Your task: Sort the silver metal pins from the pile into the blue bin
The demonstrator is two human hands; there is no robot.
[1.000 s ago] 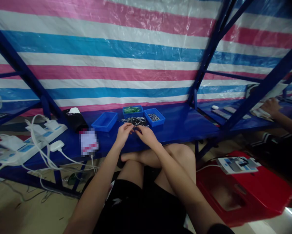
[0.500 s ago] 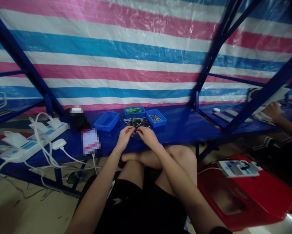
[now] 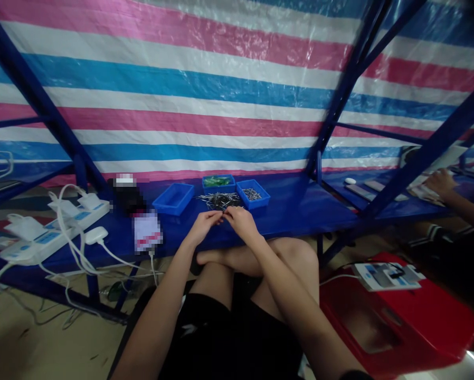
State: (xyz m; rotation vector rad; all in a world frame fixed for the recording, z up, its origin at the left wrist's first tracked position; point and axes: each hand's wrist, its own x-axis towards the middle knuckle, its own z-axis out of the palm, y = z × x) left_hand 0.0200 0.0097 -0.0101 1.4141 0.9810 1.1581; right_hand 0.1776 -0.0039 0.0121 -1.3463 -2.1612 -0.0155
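Observation:
My left hand [image 3: 206, 224] and my right hand [image 3: 239, 219] meet at the fingertips above the front edge of the blue table [image 3: 296, 208]. Both are closed in a pinch; whatever lies between the fingers is too small to make out. Just beyond them is a loose pile of thin silvery and dark pieces [image 3: 221, 200]. Around the pile stand three blue trays: a left tray [image 3: 173, 199] with nothing visible in it, a back tray [image 3: 218, 183] with green items, and a right tray [image 3: 253, 194] holding small metal pieces.
On the left lie a white power strip [image 3: 55, 232] with cables and a pixelated device [image 3: 147, 231]. A red stool [image 3: 403, 316] carrying a white box [image 3: 389, 276] stands at lower right. Another person's hand [image 3: 441, 184] is at far right, behind blue frame bars [image 3: 427, 153].
My fingertips have come closer together and sit slightly lower, nearer the table's front edge. The trays and pile look the same.

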